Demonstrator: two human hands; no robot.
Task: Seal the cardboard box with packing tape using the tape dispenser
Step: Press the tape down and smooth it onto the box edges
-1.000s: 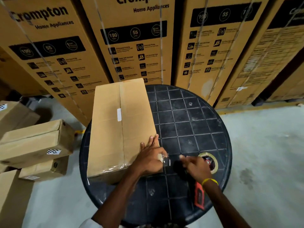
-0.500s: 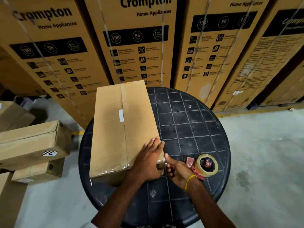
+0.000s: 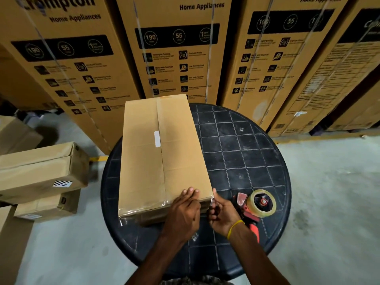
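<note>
Cardboard box (image 3: 162,159) blank | cartons (image 3: 176,48): "Home Appliances" | left hand (image 3: 185,212) flat | right hand (image 3: 223,214) pinching tape

Long plain cardboard box (image 3: 162,159) lying flat, flaps closed, small white label on its centre seam, clear packing tape (image 3: 144,209) shining across its near edge, red tape dispenser (image 3: 255,206) with clear roll lying just right of the box's near corner

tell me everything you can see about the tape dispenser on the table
The red plastic tape dispenser lies on its side on the round black grid-patterned table, right of the long brown cardboard box. It carries a roll of clear packing tape with a dark hub; its handle points toward the person. The right hand lies just beside it, partly covering it, not gripping it.
</note>
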